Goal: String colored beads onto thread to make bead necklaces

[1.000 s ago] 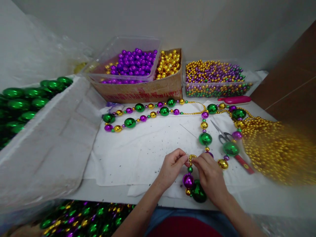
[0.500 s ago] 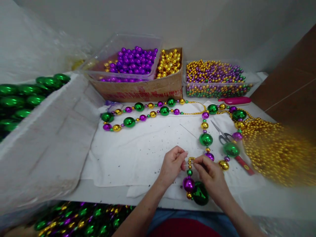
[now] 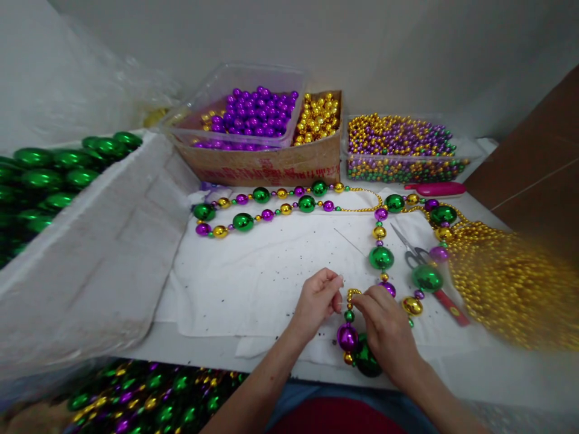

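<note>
My left hand [image 3: 319, 301] is closed in a pinch above the white cloth, with a faint bit of thread [image 3: 340, 306] at its fingers. Close by on the right, my right hand [image 3: 386, 325] has its fingers closed at the small gold beads [image 3: 353, 293] of a bead necklace. Below those beads hang a small green bead and a shiny purple bead [image 3: 347, 337]. A large dark green bead [image 3: 365, 357] is partly covered by my right hand. The necklace continues through a green bead [image 3: 381, 258] up the cloth. My right fingertips are partly hidden.
Scissors [image 3: 411, 248] and a red-handled tool [image 3: 452, 307] lie right of the necklace, beside a heap of gold bead strands [image 3: 511, 280]. Behind stand a cardboard box [image 3: 266, 167] and a clear bin of mixed beads [image 3: 398, 144]. A foam box wall [image 3: 104, 253] rises at left.
The thread stretched between my hands no longer shows clearly. My right hand has turned and covers more of the large green bead. The view has shifted slightly.
</note>
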A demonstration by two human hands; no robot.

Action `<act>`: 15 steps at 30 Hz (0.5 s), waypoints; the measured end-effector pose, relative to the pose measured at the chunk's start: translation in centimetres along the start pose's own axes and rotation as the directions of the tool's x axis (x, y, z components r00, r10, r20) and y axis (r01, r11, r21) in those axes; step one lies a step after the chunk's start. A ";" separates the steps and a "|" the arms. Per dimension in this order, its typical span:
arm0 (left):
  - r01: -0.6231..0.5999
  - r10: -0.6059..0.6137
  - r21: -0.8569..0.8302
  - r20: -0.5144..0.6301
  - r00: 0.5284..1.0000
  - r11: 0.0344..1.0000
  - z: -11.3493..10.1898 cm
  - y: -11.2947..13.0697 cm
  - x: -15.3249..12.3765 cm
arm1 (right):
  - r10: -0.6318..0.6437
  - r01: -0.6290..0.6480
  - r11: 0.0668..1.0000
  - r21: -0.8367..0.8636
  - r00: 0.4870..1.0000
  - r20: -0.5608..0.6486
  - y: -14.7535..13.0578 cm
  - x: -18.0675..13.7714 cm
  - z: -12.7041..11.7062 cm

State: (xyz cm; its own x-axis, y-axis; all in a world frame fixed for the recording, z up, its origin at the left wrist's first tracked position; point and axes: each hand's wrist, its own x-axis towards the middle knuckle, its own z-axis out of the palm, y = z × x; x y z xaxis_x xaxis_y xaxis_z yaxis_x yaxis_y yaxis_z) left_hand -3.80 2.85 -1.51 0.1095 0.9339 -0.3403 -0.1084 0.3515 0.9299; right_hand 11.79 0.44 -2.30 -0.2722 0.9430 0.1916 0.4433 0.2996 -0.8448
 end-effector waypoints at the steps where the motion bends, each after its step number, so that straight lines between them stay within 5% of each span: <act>1: -0.010 0.010 -0.002 0.025 1.000 1.000 -0.2 0.0 0.1 | 0.144 -0.155 0.974 0.167 0.987 0.078 0.0 0.3 -0.2; 4: -0.074 0.074 -0.004 0.129 0.989 0.997 -0.9 0.2 0.2 | 0.355 -0.547 0.636 0.544 0.834 0.423 0.2 1.2 -1.0; 8: -0.195 0.170 0.091 0.229 0.958 0.977 -1.1 0.3 -0.2 | 0.334 -0.697 0.093 0.711 0.695 0.637 0.5 1.8 -1.5; 10: -0.275 0.230 0.177 0.238 0.944 0.945 -1.0 0.3 -0.4 | 0.376 -0.675 0.030 0.737 0.691 0.617 0.4 1.9 -1.5; 15: -0.457 0.382 0.333 0.266 0.885 0.825 -0.5 0.2 -0.7 | 0.479 -0.633 0.073 0.771 0.700 0.530 0.0 1.7 -1.0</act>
State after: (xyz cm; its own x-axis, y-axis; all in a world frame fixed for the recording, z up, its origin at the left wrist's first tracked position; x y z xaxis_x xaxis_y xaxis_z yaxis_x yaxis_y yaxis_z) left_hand -4.38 2.30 -1.18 0.3185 0.9435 0.0915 0.1894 -0.1580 0.9691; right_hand 12.17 2.22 -1.46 -0.4308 0.7270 -0.5347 -0.4535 -0.6866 -0.5682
